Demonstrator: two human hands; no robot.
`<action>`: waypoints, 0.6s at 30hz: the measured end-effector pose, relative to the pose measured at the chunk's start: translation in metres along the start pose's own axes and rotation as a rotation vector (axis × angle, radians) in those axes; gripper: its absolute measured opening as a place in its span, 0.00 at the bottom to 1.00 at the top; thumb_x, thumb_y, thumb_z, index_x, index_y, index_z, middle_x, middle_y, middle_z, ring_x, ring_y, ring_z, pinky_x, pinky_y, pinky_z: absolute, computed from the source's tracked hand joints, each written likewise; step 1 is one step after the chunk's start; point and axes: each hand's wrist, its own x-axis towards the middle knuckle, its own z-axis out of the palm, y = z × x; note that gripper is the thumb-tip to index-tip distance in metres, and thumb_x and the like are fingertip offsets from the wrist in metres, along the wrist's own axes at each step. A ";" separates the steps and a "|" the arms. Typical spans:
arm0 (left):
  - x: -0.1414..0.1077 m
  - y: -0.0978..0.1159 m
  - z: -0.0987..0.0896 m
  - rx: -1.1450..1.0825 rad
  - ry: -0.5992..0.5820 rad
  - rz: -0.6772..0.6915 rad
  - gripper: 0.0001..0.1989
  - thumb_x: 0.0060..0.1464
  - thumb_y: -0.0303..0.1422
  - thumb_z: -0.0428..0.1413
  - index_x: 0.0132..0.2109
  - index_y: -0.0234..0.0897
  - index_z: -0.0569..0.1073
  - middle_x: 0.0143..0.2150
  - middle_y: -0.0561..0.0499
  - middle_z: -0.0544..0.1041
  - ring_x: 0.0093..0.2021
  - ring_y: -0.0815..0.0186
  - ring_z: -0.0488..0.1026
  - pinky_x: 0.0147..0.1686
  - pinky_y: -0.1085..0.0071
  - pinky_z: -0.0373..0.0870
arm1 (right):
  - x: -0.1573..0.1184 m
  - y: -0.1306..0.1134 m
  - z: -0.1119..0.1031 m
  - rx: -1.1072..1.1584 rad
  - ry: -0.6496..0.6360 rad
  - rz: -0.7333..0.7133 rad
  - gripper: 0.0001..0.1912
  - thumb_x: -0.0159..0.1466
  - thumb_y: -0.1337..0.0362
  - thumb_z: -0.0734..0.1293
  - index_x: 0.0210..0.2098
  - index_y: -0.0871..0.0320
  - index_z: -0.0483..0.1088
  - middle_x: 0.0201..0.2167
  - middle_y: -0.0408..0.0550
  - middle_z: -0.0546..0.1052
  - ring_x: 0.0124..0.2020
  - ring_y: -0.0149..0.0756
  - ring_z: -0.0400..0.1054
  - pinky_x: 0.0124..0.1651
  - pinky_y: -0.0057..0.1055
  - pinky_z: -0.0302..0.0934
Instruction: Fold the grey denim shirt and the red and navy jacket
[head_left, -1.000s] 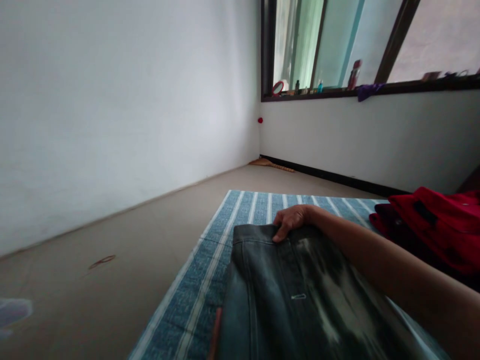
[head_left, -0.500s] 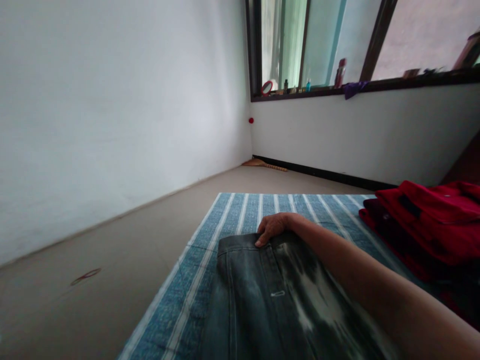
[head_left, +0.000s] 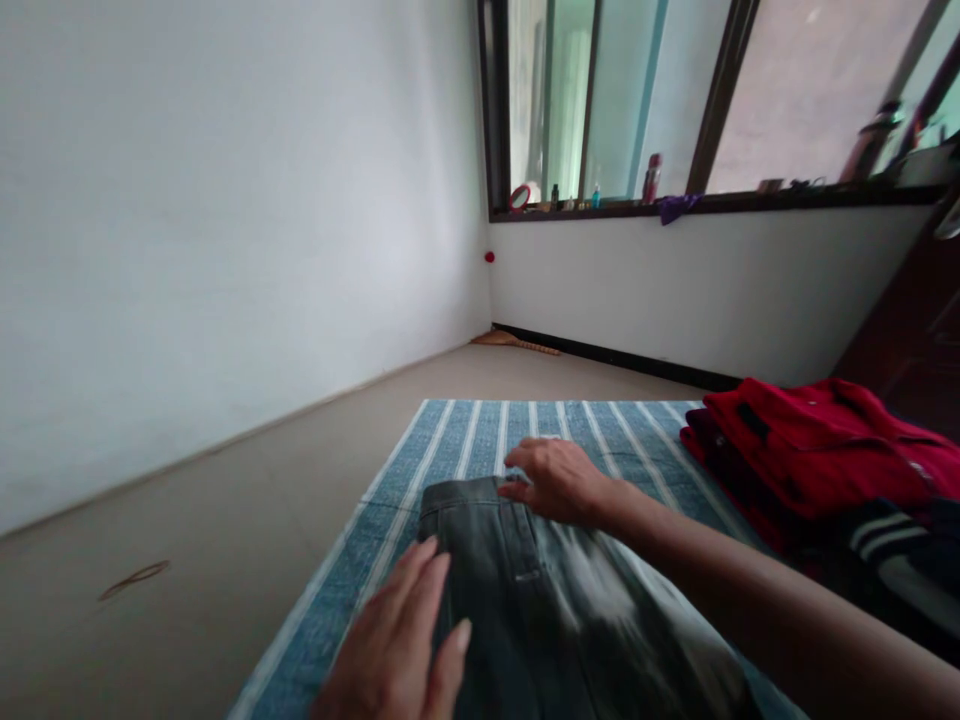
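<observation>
A dark grey-green garment (head_left: 487, 580) with pale faded patches lies on a blue cloth with white stripes (head_left: 397, 500). Its waistband edge points away from me. Over the far edge of the garment is my right hand (head_left: 559, 478), fingers apart and nothing gripped between them. My left hand (head_left: 401, 640) is at the garment's left side, with its fingers spread; whether it touches the fabric is unclear.
A pile of folded red and dark clothes (head_left: 832, 440) sits on the right, a striped dark garment (head_left: 892, 545) beside it. Small items stand on the window sill (head_left: 622, 212). A thin loop (head_left: 135, 579) lies on the floor at left.
My left hand has come into view at the lower left. My right hand has let go of the waistband and its fingers have opened. The view has turned slightly right.
</observation>
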 end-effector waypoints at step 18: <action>0.069 0.057 0.029 0.169 -0.615 -0.021 0.34 0.59 0.49 0.45 0.65 0.30 0.58 0.69 0.37 0.50 0.68 0.51 0.44 0.64 0.50 0.45 | -0.050 0.014 0.056 -0.016 0.003 0.162 0.34 0.65 0.43 0.54 0.66 0.52 0.52 0.66 0.58 0.54 0.66 0.55 0.44 0.62 0.59 0.40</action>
